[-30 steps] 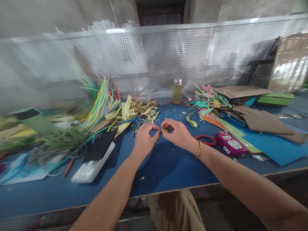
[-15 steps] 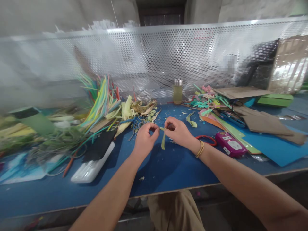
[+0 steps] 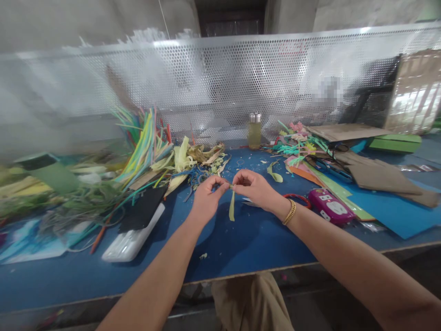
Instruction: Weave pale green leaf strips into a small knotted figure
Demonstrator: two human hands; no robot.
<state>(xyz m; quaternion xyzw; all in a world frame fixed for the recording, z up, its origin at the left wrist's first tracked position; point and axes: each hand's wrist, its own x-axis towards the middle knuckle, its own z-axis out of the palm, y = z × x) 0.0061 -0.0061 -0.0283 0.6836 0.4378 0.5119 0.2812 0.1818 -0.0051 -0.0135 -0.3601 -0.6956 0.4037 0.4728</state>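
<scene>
A narrow pale-green strip, which looks like corn husk (image 3: 232, 208), hangs down from between my fingertips over the blue table. My left hand (image 3: 207, 197) is closed, thumb and forefinger pinching one end of the small piece the strip hangs from. From the other side my right hand (image 3: 253, 188), with a gold bracelet at its wrist, pinches the same piece. The fingertips of both hands almost touch, so most of what they grip is hidden. Under the right hand lie red-handled scissors (image 3: 296, 200), partly covered by it.
Behind the left hand is a heap of dried husks (image 3: 188, 158) with blue strands. Coloured stems (image 3: 144, 142) lie further left, near a black-and-white case (image 3: 138, 234). A purple power socket (image 3: 330, 207), cardboard (image 3: 382, 177) and a bottle (image 3: 254, 133) stand around the right and back.
My right hand has shifted slightly left, so the fingertips are closer together. The hanging strip has swung a little left and hangs lower.
</scene>
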